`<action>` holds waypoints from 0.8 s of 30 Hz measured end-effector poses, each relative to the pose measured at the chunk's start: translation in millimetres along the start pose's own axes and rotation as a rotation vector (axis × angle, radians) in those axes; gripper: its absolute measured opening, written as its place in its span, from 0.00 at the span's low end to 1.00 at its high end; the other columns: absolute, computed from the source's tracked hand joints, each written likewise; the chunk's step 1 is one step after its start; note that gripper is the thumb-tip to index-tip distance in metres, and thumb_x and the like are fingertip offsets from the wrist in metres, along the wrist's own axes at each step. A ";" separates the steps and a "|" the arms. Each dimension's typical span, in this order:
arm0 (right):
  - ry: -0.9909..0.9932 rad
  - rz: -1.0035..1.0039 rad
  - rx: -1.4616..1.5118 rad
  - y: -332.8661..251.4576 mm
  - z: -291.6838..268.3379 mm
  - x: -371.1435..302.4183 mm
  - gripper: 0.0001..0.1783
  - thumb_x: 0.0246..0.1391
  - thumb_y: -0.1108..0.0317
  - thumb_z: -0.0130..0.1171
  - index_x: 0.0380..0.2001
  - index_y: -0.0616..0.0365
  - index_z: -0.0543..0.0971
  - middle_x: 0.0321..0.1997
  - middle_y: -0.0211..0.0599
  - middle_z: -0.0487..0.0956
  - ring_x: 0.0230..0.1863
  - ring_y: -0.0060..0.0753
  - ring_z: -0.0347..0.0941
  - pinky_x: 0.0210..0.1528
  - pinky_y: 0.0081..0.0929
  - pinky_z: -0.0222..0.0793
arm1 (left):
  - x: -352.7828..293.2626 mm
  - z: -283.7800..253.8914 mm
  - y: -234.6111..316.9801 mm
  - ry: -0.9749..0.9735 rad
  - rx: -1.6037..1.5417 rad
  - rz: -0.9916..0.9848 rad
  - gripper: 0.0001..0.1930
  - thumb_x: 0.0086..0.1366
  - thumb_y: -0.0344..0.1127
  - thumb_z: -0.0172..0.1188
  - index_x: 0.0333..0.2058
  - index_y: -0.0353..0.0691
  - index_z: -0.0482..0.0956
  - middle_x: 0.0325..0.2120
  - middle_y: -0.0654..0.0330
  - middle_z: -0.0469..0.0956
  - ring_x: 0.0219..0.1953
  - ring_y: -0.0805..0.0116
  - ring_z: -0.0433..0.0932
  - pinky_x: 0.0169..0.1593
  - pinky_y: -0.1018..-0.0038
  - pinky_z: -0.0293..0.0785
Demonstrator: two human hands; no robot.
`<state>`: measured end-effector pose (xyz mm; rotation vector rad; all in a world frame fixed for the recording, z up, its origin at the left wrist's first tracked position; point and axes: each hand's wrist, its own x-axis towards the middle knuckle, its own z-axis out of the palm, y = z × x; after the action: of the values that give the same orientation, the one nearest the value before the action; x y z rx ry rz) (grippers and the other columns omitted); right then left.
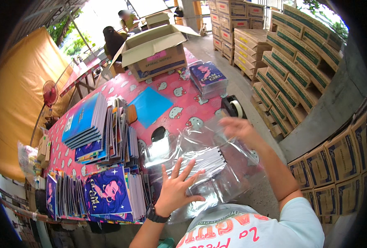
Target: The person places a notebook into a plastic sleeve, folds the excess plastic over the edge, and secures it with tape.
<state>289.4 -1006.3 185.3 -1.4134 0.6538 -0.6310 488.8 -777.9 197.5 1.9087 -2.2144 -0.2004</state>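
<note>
My left hand [178, 188] lies open, fingers spread, on a clear plastic sheet or bag [216, 192]. Beneath the plastic is a stack of spiral notebooks [208, 162], white edges and dark coils showing. My right hand [238, 131] is raised over the far right part of the plastic, just on the near side of a black tape dispenser [229, 105] with a pale roll. Its fingers are blurred, and whether they pinch plastic or tape cannot be told. A small black object [158, 133] sits by the plastic's far left edge.
Piles of spiral notebooks [84, 124] crowd the table's left, with more [107, 192] at the near left. A blue sheet [150, 106], another notebook stack [208, 78] and an open carton [158, 58] are farther back. Boxes [295, 62] line the right; two people stand beyond.
</note>
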 end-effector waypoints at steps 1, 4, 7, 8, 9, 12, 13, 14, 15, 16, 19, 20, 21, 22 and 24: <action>0.280 -0.062 -0.097 22.2 -39.9 8.6 0.19 0.45 0.64 0.63 0.43 0.55 0.78 0.45 0.45 0.78 0.46 0.37 0.74 0.52 0.32 0.66 | 3.8 1.2 1.6 0.002 -0.008 0.011 0.43 0.39 0.69 0.60 0.57 0.67 0.65 0.64 0.65 0.54 0.66 0.50 0.45 0.56 0.29 0.37; 0.617 0.100 -0.582 136.0 -170.2 19.3 0.16 0.46 0.58 0.61 0.34 0.57 0.82 0.36 0.45 0.80 0.43 0.40 0.74 0.50 0.33 0.66 | 15.3 2.9 10.3 0.029 -0.049 0.047 0.42 0.37 0.69 0.61 0.55 0.66 0.68 0.63 0.65 0.55 0.66 0.50 0.45 0.56 0.30 0.35; 0.726 0.281 -0.736 130.3 -117.0 31.0 0.18 0.41 0.52 0.65 0.30 0.54 0.83 0.36 0.43 0.80 0.53 0.47 0.63 0.54 0.45 0.60 | 4.9 4.3 4.0 0.024 -0.038 -0.002 0.43 0.34 0.69 0.62 0.54 0.65 0.69 0.63 0.64 0.56 0.66 0.49 0.45 0.57 0.30 0.34; 0.769 0.229 -0.732 129.1 -117.2 29.7 0.17 0.41 0.52 0.65 0.29 0.54 0.82 0.34 0.42 0.80 0.54 0.46 0.62 0.53 0.44 0.60 | 7.4 4.2 5.6 0.027 -0.049 0.004 0.43 0.34 0.69 0.62 0.54 0.65 0.69 0.63 0.64 0.56 0.66 0.49 0.45 0.57 0.30 0.34; 0.806 0.179 -0.721 128.3 -113.8 29.9 0.17 0.42 0.52 0.65 0.28 0.54 0.82 0.33 0.41 0.80 0.54 0.45 0.61 0.53 0.44 0.60 | 8.4 3.3 5.5 0.025 -0.055 0.004 0.43 0.35 0.69 0.63 0.54 0.65 0.69 0.63 0.64 0.56 0.66 0.49 0.45 0.57 0.30 0.34; 0.858 -0.176 -0.721 122.6 -95.8 7.3 0.11 0.46 0.59 0.63 0.24 0.56 0.79 0.24 0.34 0.76 0.36 0.35 0.68 0.39 0.34 0.66 | 7.5 2.0 5.7 0.017 -0.050 -0.005 0.43 0.35 0.68 0.63 0.54 0.65 0.70 0.63 0.63 0.56 0.66 0.48 0.45 0.57 0.30 0.35; 0.802 -0.113 -0.566 118.7 -89.1 -7.9 0.10 0.46 0.61 0.62 0.24 0.57 0.79 0.22 0.32 0.75 0.30 0.33 0.68 0.35 0.32 0.67 | 5.0 2.6 5.2 0.014 -0.047 -0.017 0.43 0.35 0.68 0.63 0.54 0.65 0.70 0.63 0.63 0.56 0.66 0.48 0.45 0.57 0.31 0.35; 0.742 -0.051 -0.411 120.2 -86.1 -15.9 0.09 0.47 0.63 0.62 0.24 0.57 0.79 0.20 0.30 0.75 0.24 0.30 0.67 0.31 0.29 0.67 | 3.3 2.1 4.2 0.022 -0.046 -0.026 0.42 0.36 0.68 0.63 0.54 0.65 0.69 0.63 0.64 0.56 0.66 0.48 0.45 0.56 0.30 0.36; 0.698 0.034 -0.255 133.6 -94.6 -21.7 0.09 0.47 0.64 0.62 0.23 0.58 0.79 0.20 0.30 0.75 0.21 0.29 0.66 0.29 0.28 0.67 | 5.7 2.0 5.6 0.025 -0.050 -0.016 0.41 0.37 0.68 0.63 0.55 0.66 0.69 0.63 0.64 0.56 0.66 0.48 0.45 0.56 0.30 0.36; 0.659 0.123 -0.097 153.5 -106.6 -27.5 0.09 0.46 0.64 0.62 0.23 0.59 0.78 0.20 0.30 0.75 0.18 0.27 0.65 0.26 0.26 0.66 | 8.2 2.7 7.2 0.022 -0.058 -0.001 0.41 0.38 0.68 0.62 0.55 0.66 0.69 0.63 0.65 0.56 0.66 0.48 0.45 0.56 0.29 0.37; 0.513 0.347 -0.003 164.4 -126.1 -23.8 0.10 0.48 0.64 0.61 0.21 0.59 0.77 0.19 0.29 0.75 0.19 0.24 0.67 0.23 0.22 0.65 | 9.5 2.5 6.2 0.024 -0.061 0.010 0.41 0.39 0.68 0.62 0.55 0.66 0.68 0.63 0.65 0.55 0.66 0.48 0.44 0.56 0.29 0.37; 0.461 0.412 -0.034 159.7 -133.7 -17.2 0.11 0.49 0.63 0.61 0.20 0.59 0.77 0.19 0.29 0.75 0.20 0.23 0.68 0.23 0.21 0.64 | 9.2 0.8 7.0 0.018 -0.059 0.014 0.41 0.39 0.68 0.62 0.55 0.66 0.68 0.63 0.65 0.55 0.66 0.48 0.44 0.56 0.29 0.37; 0.440 0.230 -0.477 174.1 -162.6 -10.8 0.11 0.49 0.63 0.61 0.21 0.59 0.77 0.18 0.30 0.75 0.21 0.21 0.70 0.22 0.20 0.64 | 12.7 -1.1 11.2 0.019 -0.056 0.032 0.41 0.39 0.68 0.62 0.55 0.66 0.68 0.63 0.65 0.55 0.66 0.48 0.44 0.56 0.29 0.37; 0.504 0.244 -0.712 164.0 -163.5 -7.2 0.11 0.48 0.63 0.62 0.21 0.60 0.78 0.19 0.31 0.76 0.21 0.21 0.70 0.23 0.20 0.65 | 9.9 -0.6 10.6 0.016 -0.054 0.019 0.41 0.39 0.68 0.62 0.56 0.66 0.68 0.63 0.65 0.55 0.66 0.48 0.44 0.56 0.29 0.37; 0.632 0.249 -1.189 126.5 -162.5 -13.8 0.11 0.45 0.63 0.63 0.21 0.61 0.79 0.21 0.33 0.77 0.21 0.20 0.71 0.25 0.21 0.66 | 7.5 -1.2 9.8 0.024 -0.061 0.006 0.43 0.34 0.66 0.65 0.54 0.63 0.70 0.63 0.63 0.55 0.66 0.48 0.43 0.56 0.30 0.36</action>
<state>161.6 -1098.3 51.9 -2.1526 1.8837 -0.4782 478.7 -783.8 201.5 1.8628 -2.1734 -0.2402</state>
